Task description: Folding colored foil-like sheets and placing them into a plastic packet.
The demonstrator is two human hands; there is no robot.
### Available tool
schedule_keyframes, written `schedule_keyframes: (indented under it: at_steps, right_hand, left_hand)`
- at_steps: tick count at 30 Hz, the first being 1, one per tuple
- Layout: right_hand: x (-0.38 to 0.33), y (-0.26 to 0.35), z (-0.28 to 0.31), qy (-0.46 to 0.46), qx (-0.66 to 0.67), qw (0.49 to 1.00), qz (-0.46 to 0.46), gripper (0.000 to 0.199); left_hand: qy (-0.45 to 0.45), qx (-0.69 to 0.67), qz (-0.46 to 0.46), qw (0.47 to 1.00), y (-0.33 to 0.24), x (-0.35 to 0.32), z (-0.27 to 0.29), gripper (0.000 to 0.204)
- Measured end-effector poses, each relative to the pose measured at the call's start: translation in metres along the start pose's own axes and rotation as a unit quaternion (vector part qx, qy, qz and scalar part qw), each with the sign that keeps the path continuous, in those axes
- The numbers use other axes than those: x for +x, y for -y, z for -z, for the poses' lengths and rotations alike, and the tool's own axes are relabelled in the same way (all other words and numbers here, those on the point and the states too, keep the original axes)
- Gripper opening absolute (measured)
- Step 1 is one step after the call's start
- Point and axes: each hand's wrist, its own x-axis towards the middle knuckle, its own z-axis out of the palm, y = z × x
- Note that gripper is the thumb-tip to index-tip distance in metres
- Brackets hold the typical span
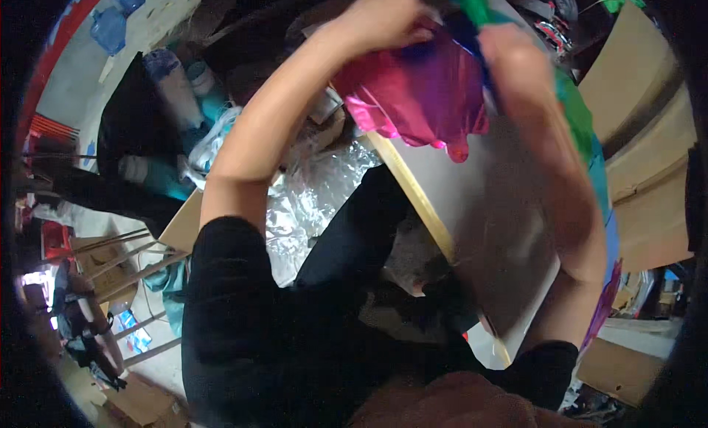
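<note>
A shiny pink foil piece (420,96) with a scalloped lower edge hangs over the far part of a grey board or tabletop (487,199) with a yellowish edge. My left hand (391,19) is at its upper left, with the fingers curled in on its top edge. My right hand (516,56), smeared by motion, is at the upper right beside dark blue and green shiny material (473,4). Its fingers cannot be made out. More green material (575,118) shows along the outer side of my right forearm.
Clear crinkled plastic (317,192) lies left of the board, near my dark-clothed leg. Cardboard sheets (638,81) stand at the right. Bottle-like containers (173,85) and a dark bag-like shape (133,126) are at the upper left. Wooden slats (147,269) are at the lower left.
</note>
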Motion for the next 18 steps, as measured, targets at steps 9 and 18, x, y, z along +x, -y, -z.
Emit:
schedule_keyframes:
  at_steps: [9, 18]
  right_hand:
    - [-0.018, 0.121, 0.013, 0.073, 0.205, 0.967, 0.134, 0.041]
    - [-0.002, 0.135, 0.03, 0.124, 0.148, 0.971, 0.14, 0.028]
  left_hand:
    - [-0.037, -0.095, 0.073, 0.992, -0.025, -0.162, 0.022, 0.025]
    - [-0.113, -0.102, 0.05, 0.987, -0.013, -0.157, 0.007, 0.025]
